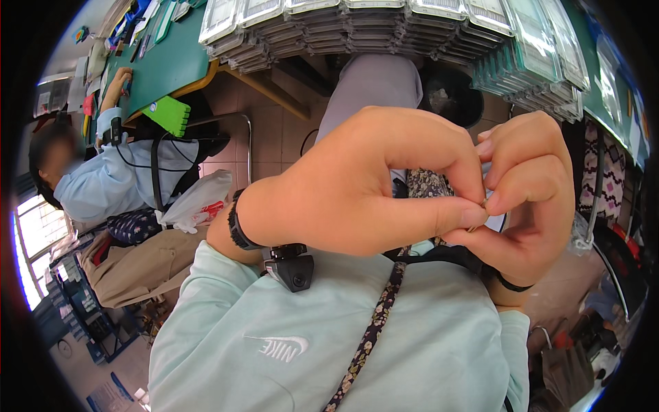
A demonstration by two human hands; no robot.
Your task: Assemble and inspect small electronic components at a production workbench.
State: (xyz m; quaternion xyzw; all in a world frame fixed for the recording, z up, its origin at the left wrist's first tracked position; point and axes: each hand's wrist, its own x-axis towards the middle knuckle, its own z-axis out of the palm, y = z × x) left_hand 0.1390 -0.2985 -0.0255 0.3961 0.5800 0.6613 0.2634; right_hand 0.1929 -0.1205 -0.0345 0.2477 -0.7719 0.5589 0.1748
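Tiny part (484, 204) pinched between both hands' fingertips (473, 216).

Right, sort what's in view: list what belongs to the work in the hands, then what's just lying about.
In hand:
- left hand, fingertips pinched
- right hand, fingertips pinched
- tiny thin piece between both pinches; too small to identify

Lying about:
- stacks of clear flat cases on the green table
- green comb-like block
- white plastic bag
- co-worker's sleeve
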